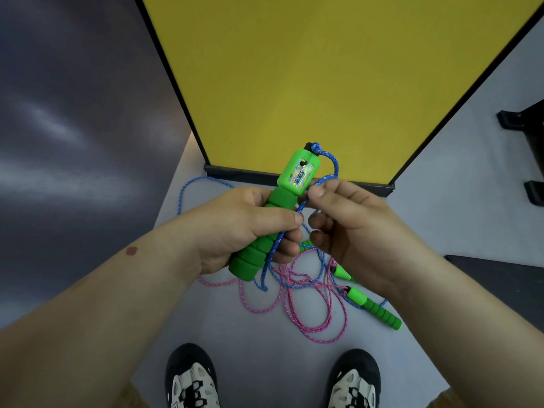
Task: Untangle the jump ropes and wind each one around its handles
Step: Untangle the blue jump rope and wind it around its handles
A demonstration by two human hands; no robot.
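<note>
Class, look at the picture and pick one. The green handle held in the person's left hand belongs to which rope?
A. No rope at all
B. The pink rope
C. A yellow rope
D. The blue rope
D: the blue rope is knotted at the top of the green handle that the left hand grips, and runs down alongside it.

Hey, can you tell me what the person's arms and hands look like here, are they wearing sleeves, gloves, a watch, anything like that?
Both forearms are bare as far as the frame shows: no sleeves, gloves, watch or bracelets. The left hand and right hand show no rings on the fingers in view. The left forearm carries one small dark reddish mark on its upper side. Nails look short and unpainted.
</note>
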